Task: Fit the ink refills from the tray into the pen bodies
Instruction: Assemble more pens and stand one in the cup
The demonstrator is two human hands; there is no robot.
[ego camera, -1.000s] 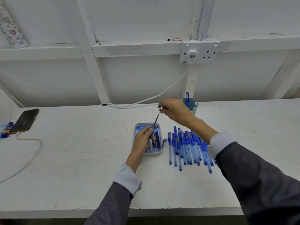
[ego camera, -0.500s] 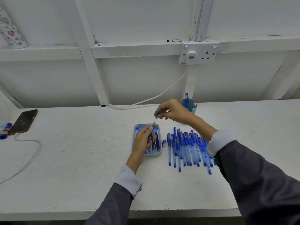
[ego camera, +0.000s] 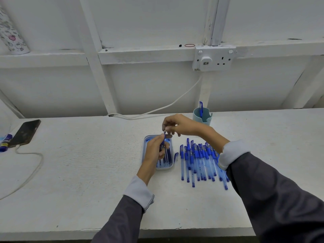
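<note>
**White workbench, pen body held over the tray**

On the white table (ego camera: 87, 163), the pen body (ego camera: 163, 142) stands nearly upright above the tray (ego camera: 144, 149), its upper end leaning toward the wall. The left hand (ego camera: 155, 151) grips its barrel. The right hand (ego camera: 182, 125) pinches its top end. Refills (ego camera: 168, 158) lie lengthwise in the tray, with blue pens (ego camera: 201, 160) heaped just to the right.

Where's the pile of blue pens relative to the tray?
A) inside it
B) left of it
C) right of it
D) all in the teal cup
C: the pile of blue pens lies flat on the table, just to the right of the tray.
</note>
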